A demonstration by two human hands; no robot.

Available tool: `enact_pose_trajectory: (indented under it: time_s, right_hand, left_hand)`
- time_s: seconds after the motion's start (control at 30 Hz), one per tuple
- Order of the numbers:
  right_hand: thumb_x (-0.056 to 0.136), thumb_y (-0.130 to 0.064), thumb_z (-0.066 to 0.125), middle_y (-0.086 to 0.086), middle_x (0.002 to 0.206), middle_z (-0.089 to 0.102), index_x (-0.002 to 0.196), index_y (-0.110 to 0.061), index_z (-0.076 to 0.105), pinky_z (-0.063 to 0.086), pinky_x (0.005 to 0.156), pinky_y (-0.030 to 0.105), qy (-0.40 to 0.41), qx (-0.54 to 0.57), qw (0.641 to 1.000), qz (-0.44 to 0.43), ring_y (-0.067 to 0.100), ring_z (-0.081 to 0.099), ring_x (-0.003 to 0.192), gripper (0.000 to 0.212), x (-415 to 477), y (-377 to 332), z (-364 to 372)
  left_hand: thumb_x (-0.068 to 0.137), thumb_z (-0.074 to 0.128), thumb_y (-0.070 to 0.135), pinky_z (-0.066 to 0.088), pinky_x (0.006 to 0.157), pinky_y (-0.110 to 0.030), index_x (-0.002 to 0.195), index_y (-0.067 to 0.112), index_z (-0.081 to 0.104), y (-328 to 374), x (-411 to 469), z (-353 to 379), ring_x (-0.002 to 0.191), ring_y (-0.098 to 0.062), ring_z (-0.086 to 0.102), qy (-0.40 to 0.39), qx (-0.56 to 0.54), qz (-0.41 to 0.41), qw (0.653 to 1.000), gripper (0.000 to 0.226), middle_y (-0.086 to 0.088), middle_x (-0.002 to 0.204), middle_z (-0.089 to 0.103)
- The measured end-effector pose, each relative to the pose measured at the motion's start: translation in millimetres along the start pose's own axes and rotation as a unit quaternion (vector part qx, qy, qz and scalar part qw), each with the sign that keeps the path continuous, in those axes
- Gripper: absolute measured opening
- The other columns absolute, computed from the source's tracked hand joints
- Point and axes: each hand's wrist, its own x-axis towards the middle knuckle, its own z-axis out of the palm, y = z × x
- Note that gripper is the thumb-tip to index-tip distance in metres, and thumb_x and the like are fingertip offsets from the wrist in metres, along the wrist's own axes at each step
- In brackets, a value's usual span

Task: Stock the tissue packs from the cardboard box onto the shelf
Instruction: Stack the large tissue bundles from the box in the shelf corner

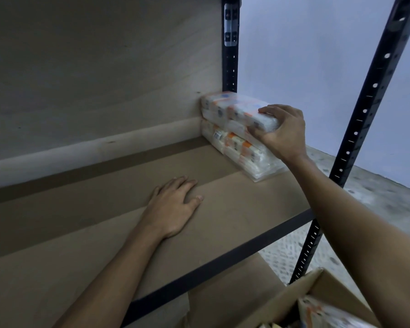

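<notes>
Two tissue packs sit stacked in the far right corner of the shelf [128, 233], seen from the head camera looking forward and down. The lower tissue pack [243, 153] lies flat on the brown board, its far end against the back panel [92, 74] and its near, clear-wrapped end close to the shelf's right edge. The upper tissue pack [234, 111] rests on top of it, also butted against the back panel beside the rear black upright [230, 67].

The right hand [283, 131] is clamped on the near end of the upper pack: fingers curled over its top, thumb tucked under where the two packs meet. The forearm reaches in across the shelf's right front corner, passing in front of the front upright [355, 133].

The left hand [173, 204] lies flat, palm down, fingers together and slightly spread at the thumb, on the bare middle of the shelf board, holding nothing and well apart from the packs.

Below the shelf's dark front rail [223, 261], at the bottom right of the view, the open cardboard box [294, 299] shows a raised flap, with another tissue pack [322, 313] partly visible inside it.
</notes>
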Motion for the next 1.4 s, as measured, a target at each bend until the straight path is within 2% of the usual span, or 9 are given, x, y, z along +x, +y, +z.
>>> enact_pose_trajectory:
  time_s: [0.1,0.27,0.57,0.7,1.0,1.13,1.27,1.4]
  right_hand:
    - [0.064,-0.06,0.073,-0.014,0.116,0.064,0.107,-0.033,0.069,0.039,0.098,0.029,-0.006,-0.008,1.0,-0.004,0.015,0.047,0.12,0.051,-0.2,0.7,-1.1]
    - [0.063,-0.063,0.071,-0.015,0.121,0.061,0.11,-0.035,0.067,0.04,0.1,0.045,-0.011,-0.022,1.0,0.009,0.015,0.043,0.125,0.055,-5.1,-3.6,-3.7]
    - [0.064,-0.072,0.06,-0.008,0.14,0.052,0.121,-0.035,0.063,0.018,0.11,0.061,-0.072,-0.072,0.995,0.016,0.02,0.025,0.142,0.068,-7.5,-17.1,-20.4]
    - [0.07,-0.071,0.057,-0.008,0.146,0.046,0.128,-0.036,0.058,0.017,0.111,0.06,-0.082,-0.079,0.993,0.006,0.018,0.022,0.144,0.067,-14.1,-23.6,-31.2]
    - [0.092,-0.045,0.048,0.004,0.154,0.034,0.138,-0.031,0.049,0.023,0.112,0.058,-0.118,-0.15,0.98,-0.062,0.027,0.022,0.146,0.048,-84.2,-48.4,-49.6]
    - [0.095,-0.044,0.044,-0.003,0.158,0.026,0.14,-0.032,0.045,0.022,0.113,0.056,-0.212,-0.196,0.954,-0.077,0.026,0.016,0.147,0.047,-131.0,-66.3,-53.9]
    - [0.098,-0.048,0.036,0.0,0.159,0.023,0.141,-0.032,0.043,0.013,0.116,0.057,-0.314,-0.175,0.933,-0.018,0.024,0.012,0.148,0.046,-161.8,-79.4,-55.4]
    - [0.1,-0.048,0.029,0.001,0.156,0.031,0.141,-0.034,0.042,0.011,0.116,0.055,-0.339,-0.183,0.923,0.006,0.027,0.02,0.145,0.045,-183.7,-87.9,-64.8]
  left_hand:
    - [0.097,0.036,0.052,0.01,0.116,-0.034,0.146,0.035,0.033,0.7,-0.7,-0.3,0.146,-0.011,0.016,0.001,0.001,-0.001,1.0,0.052,0.009,0.158,0.023]
    - [0.097,0.036,0.053,0.01,0.116,-0.033,0.146,0.036,0.033,-0.2,-0.3,0.6,0.146,-0.01,0.017,0.003,0.002,0.0,1.0,0.052,0.009,0.158,0.024]
    - [0.097,0.037,0.052,0.011,0.116,-0.034,0.146,0.034,0.034,-0.8,-0.4,1.4,0.146,-0.012,0.018,0.006,0.005,0.004,1.0,0.052,0.008,0.158,0.025]
    - [0.097,0.038,0.052,0.014,0.116,-0.036,0.145,0.033,0.036,-1.5,0.2,1.9,0.146,-0.013,0.02,0.008,0.006,0.005,1.0,0.052,0.007,0.158,0.027]
    - [0.098,0.04,0.049,0.02,0.117,-0.033,0.144,0.026,0.042,6.0,-8.2,-5.4,0.144,-0.017,0.028,0.008,0.006,0.002,1.0,0.052,0.002,0.154,0.035]
    - [0.1,0.038,0.043,0.02,0.114,-0.031,0.145,0.022,0.041,16.3,-25.7,-11.2,0.144,-0.018,0.028,-0.001,0.004,0.002,1.0,0.05,-0.001,0.155,0.034]
    - [0.1,0.033,0.048,0.012,0.117,-0.036,0.149,0.029,0.032,28.0,-51.3,-12.2,0.147,-0.016,0.018,-0.032,-0.003,0.0,0.999,0.053,0.004,0.159,0.023]
    - [0.099,0.03,0.052,0.007,0.118,-0.037,0.15,0.032,0.028,39.5,-75.3,-10.8,0.148,-0.014,0.012,-0.047,-0.008,0.009,0.999,0.055,0.006,0.161,0.017]
